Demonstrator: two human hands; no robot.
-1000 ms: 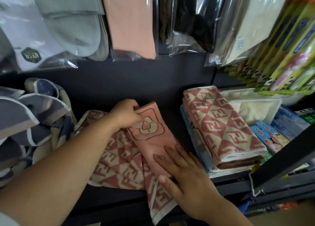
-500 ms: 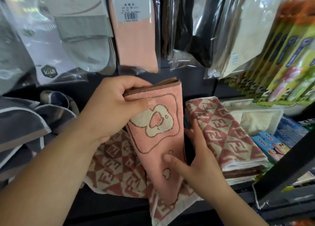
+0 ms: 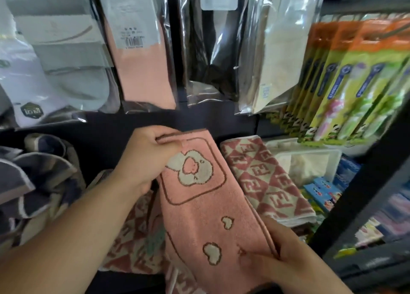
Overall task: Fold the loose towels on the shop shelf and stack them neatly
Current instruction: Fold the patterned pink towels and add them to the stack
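Head view: pink towel (image 3: 199, 205) held lengthwise over the dark shelf (image 3: 99, 151) between two hands.

Pinched at the folded top edge by the left hand (image 3: 146, 160), fingers curled round the hem. Gripped at the lower right edge by the right hand (image 3: 288, 256), thumb on the face, fingers wrapped behind. Underneath, a loose red-and-cream checked towel (image 3: 131, 245) spread on the shelf. Just to the right, a folded checked towel (image 3: 266, 182) on top of a small stack, beside a white plastic tub (image 3: 310, 165). At left, a rumpled heap of grey-blue towels (image 3: 33, 182). Above, hanging bagged socks (image 3: 142, 60) and toothbrush packs (image 3: 355, 83).
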